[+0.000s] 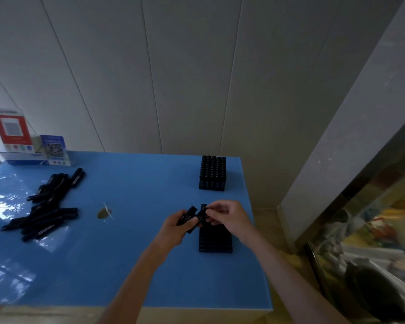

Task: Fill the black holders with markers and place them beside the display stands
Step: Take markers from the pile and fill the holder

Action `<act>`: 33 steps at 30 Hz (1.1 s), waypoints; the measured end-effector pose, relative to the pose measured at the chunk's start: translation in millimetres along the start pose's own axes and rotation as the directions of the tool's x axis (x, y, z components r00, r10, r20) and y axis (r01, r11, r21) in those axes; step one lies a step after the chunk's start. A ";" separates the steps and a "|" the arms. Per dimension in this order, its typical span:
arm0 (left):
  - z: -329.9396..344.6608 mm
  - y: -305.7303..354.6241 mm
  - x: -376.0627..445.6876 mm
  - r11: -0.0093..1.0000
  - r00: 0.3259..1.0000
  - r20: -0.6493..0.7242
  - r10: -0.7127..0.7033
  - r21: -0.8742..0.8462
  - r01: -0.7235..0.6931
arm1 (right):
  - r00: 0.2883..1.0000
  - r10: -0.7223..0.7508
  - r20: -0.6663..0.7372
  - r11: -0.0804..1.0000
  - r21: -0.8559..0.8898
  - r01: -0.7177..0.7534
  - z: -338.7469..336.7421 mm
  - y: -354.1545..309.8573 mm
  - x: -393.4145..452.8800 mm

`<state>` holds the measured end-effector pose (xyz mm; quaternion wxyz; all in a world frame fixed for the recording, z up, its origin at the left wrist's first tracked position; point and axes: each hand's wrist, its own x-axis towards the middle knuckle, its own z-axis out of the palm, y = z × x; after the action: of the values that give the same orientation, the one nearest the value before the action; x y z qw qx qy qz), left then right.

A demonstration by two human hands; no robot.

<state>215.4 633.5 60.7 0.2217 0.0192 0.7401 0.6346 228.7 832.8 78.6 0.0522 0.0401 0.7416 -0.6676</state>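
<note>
A black holder (215, 240) lies on the blue table (131, 265) just below my hands. My left hand (175, 226) grips a small bunch of black markers (188, 217). My right hand (227, 217) pinches one black marker (202, 212) above the holder's far edge. A second black holder (212, 173), packed with upright markers, stands farther back near the table's right edge. A loose pile of black markers (46, 206) lies at the left. Two display stands, a red one (11, 130) and a blue one (55, 149), are at the far left corner.
A small brownish leaf-like scrap (104, 212) lies mid-table. The white panelled wall (173, 78) runs behind the table. The table's right edge drops off to a floor, with a glass-fronted case of cluttered goods (372, 242) at the right.
</note>
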 end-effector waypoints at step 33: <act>-40.3 -2.5 -11.2 0.991 0.993 -0.115 -0.022 -0.137 0.006 | 0.959 -0.262 -0.109 0.696 -0.709 0.109 -28.1 65.3 -2.3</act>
<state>212.0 592.1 65.6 0.1834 -0.0380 0.7066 0.6823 238.8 867.7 17.4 -0.0799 0.0095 0.9394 -0.3332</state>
